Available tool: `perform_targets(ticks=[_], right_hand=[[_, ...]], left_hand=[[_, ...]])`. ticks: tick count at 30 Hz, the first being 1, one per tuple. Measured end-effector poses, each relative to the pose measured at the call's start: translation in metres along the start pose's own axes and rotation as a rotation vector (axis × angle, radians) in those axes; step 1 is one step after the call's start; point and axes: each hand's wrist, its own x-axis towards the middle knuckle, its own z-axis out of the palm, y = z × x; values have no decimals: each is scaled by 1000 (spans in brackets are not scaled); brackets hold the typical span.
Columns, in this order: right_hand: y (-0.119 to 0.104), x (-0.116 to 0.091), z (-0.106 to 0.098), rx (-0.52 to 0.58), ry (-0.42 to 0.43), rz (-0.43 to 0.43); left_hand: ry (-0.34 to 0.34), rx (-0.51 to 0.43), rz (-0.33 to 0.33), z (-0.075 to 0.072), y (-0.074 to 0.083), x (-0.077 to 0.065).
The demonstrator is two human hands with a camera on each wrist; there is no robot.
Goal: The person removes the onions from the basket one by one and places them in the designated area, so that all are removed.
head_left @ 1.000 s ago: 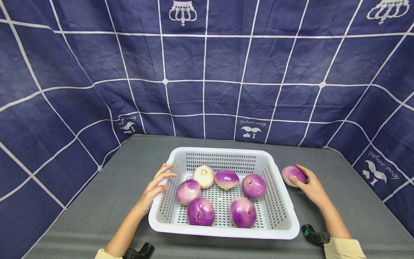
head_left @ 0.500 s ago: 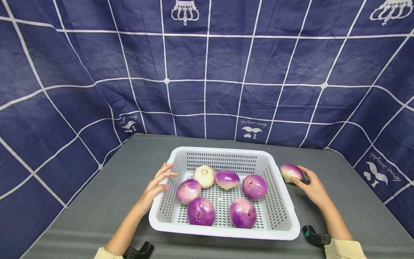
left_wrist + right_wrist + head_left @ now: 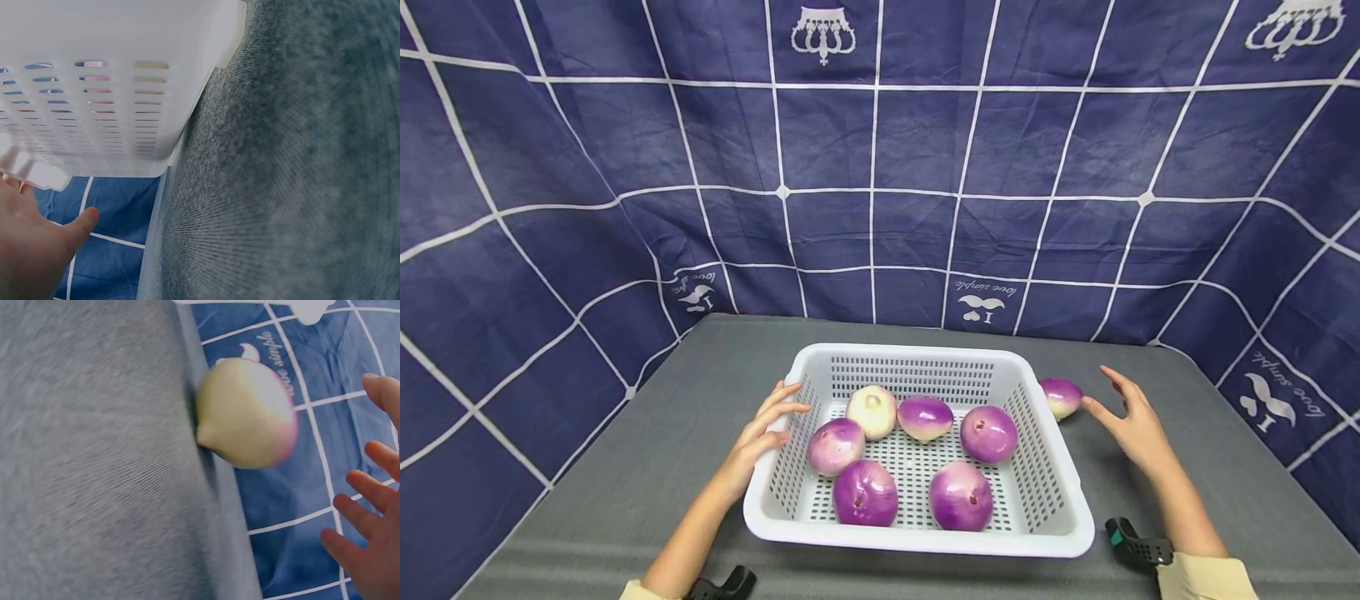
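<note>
A white perforated plastic basket (image 3: 917, 542) holds several purple-and-white onions, one of them a pale onion (image 3: 872, 412) with its white end up. My left hand (image 3: 756, 442) rests on the basket's left rim, its extended fingers reaching over the edge; in the left wrist view the thumb (image 3: 82, 225) stands away from the wall. Just outside the right wall lies another onion (image 3: 1062, 397), partly hidden by the rim. My right hand (image 3: 1131, 425) is beside it with fingers spread and nothing in them. In the right wrist view this onion (image 3: 244, 415) sits apart from the fingers.
A grey cloth-like surface (image 3: 647, 433) lies under the basket and extends to both sides. Behind and at the sides hangs a dark blue curtain (image 3: 917, 225) with white grid lines. Black bands (image 3: 1135, 546) are on both wrists.
The onion outside the basket has shifted left, up to the right wall, and turned. My right hand has let go of it and drawn back right. My left hand stays in place.
</note>
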Motion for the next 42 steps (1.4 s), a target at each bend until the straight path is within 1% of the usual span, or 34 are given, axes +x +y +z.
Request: perform_targets(ticks=[3, 9, 15, 22, 26, 28, 36, 42], right_hand=[[-6, 0, -2, 16, 16, -20], [-23, -2, -3, 53, 63, -121], [-42, -5, -4, 17, 98, -195], [-62, -9, -4, -2, 91, -253], [-69, -11, -2, -5, 70, -269], [-73, -12, -1, -14, 46, -265], [-86, -17, 12, -96, -46, -241], [-92, -19, 19, -156, -111, -255]], left_hand=[[0, -8, -5, 0, 0, -1], [-3, -15, 0, 1, 0, 0], [-2, -18, 13, 0, 0, 0], [-7, -23, 14, 0, 0, 0], [-5, -26, 11, 0, 0, -1], [-5, -27, 8, 0, 0, -1], [-2, -21, 14, 0, 0, 0], [-2, -15, 16, -1, -1, 0]])
